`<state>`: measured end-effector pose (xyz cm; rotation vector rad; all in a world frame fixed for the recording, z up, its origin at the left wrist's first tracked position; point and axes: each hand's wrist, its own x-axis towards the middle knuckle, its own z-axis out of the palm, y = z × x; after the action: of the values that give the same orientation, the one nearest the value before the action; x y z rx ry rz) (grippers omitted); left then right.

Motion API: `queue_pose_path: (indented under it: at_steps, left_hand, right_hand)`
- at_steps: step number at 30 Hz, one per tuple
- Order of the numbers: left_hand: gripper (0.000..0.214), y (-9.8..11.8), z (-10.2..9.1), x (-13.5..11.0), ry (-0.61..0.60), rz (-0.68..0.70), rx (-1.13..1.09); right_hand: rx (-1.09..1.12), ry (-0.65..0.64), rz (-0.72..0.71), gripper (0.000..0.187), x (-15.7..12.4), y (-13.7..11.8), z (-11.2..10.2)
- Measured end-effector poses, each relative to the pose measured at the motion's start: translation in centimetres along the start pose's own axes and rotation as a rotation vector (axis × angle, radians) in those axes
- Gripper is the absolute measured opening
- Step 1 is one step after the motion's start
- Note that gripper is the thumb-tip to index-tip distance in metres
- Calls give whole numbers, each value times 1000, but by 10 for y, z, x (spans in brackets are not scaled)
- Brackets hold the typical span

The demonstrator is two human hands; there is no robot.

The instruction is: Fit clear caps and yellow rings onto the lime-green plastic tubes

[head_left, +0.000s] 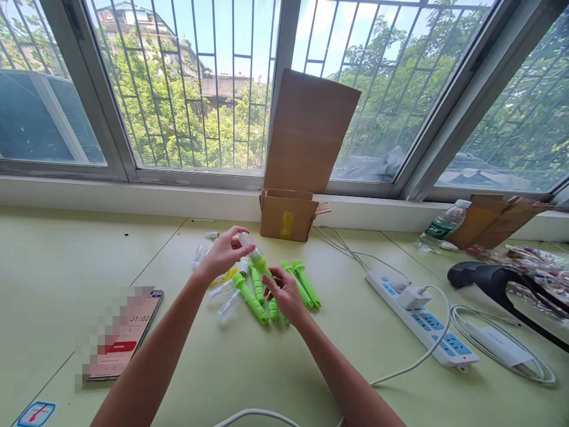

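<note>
Apparently busy joining a clear cap (246, 240) to a green tube (266, 269), held together at a slant above the middle of the bench (213, 367), in front of the cardboard box (273, 219). Probably calling next for a steady hold on the green tube and a straight push or twist at the clear cap, without squeezing the thin-looking plastic; impossible to tell from here whether fully seated. Pinching the clear cap between thumb and fingers with the left hand (230, 252), drawn close around it. Gripping the green tube lower down with the right hand (282, 292), bent inward and partly hiding the contact. Working right over spare green tubes (251, 300), beside loose clear pieces (229, 305), well apart from the phone (128, 335).
</note>
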<state>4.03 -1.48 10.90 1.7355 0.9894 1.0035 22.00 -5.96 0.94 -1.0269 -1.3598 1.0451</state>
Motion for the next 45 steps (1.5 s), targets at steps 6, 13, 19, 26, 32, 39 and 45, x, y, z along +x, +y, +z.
queue_pose_path:
  at_steps: [6, 13, 19, 26, 32, 39, 45]
  left_hand:
    - [49, -2, 3, 2, 20, -3, -6]
    - [51, -3, 3, 2, -1, -10, -48]
    - [58, -1, 15, 1, 98, -22, -106]
    - [57, -9, 25, 6, 159, -7, -198]
    - [57, -11, 23, 5, 144, 5, -238]
    - [56, -11, 21, 4, 105, 11, -343]
    - [58, -15, 20, 3, 61, 14, -462]
  right_hand:
    - [18, -77, -15, 42, 1, -2, -1]
    - [46, -73, 40, 39, -2, -4, -1]
    - [-215, 142, -162, 30, -3, -2, 2]
    - [-176, 50, -120, 28, -3, -2, -1]
    - [79, -120, -16, 34, -2, -8, -2]
    - [421, -237, 220, 35, -3, -10, -4]
    - [543, -341, 318, 35, -3, -11, -5]
